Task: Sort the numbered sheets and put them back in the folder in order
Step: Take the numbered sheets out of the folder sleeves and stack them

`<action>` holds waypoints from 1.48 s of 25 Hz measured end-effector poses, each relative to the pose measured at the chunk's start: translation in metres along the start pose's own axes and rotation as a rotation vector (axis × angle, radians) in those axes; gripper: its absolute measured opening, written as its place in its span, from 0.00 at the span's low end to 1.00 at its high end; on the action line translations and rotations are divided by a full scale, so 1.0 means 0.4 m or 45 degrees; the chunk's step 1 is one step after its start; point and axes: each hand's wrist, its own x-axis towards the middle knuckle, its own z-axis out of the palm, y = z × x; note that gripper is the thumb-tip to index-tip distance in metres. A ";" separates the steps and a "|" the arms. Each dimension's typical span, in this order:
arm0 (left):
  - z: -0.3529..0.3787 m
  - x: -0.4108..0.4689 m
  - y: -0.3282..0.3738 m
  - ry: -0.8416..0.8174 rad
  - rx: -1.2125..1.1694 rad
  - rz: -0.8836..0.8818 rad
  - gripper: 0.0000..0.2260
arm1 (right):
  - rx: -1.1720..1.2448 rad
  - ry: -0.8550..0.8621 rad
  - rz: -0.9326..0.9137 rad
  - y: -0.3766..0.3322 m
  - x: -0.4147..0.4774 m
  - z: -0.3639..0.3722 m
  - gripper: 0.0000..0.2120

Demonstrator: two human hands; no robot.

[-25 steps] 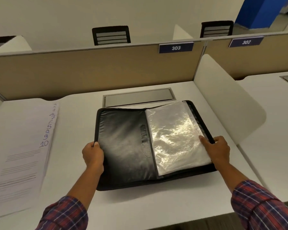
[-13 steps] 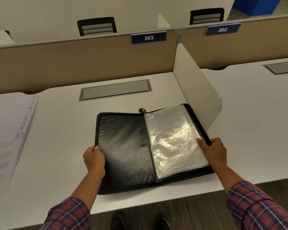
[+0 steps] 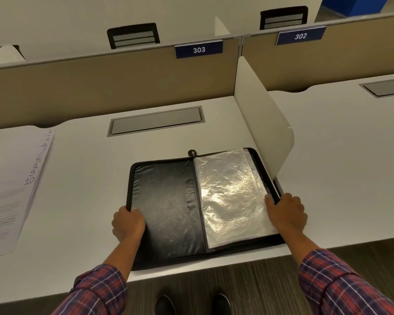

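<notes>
A black zip folder (image 3: 168, 205) lies open on the white desk (image 3: 82, 201), near the front edge. Its left half is a black inner cover; its right half shows clear plastic sleeves (image 3: 232, 196). My left hand (image 3: 127, 221) grips the folder's left edge, thumb on the inner cover. My right hand (image 3: 287, 212) grips the right edge, thumb resting on the sleeves. A fanned stack of numbered sheets (image 3: 11, 185) lies at the far left of the desk, with handwritten numbers such as 10, 9 and 5 along their edges.
A white side divider (image 3: 259, 123) stands just right of the folder. A grey cable hatch (image 3: 155, 121) is set in the desk behind it. A tan back panel (image 3: 100, 87) carries the sign 303. My shoes (image 3: 191, 303) show below the desk's edge.
The folder has slid toward me and to the right, up against the divider, held at both edges throughout. The view has tipped downward, so the desk's front edge and the floor now show.
</notes>
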 end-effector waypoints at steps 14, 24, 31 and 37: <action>0.096 -0.141 -0.003 -0.336 0.721 1.020 0.45 | -0.361 -0.168 -0.915 -0.108 -0.137 0.101 0.40; 0.020 -0.094 -0.093 -0.322 0.785 1.090 0.40 | -0.412 -0.155 -1.077 -0.287 -0.268 0.180 0.40; -0.142 0.058 -0.232 -0.303 0.781 1.098 0.38 | -0.396 -0.174 -1.107 -0.524 -0.450 0.270 0.40; -0.317 0.235 -0.399 -0.250 0.748 1.123 0.40 | -0.360 -0.203 -1.091 -0.753 -0.662 0.382 0.41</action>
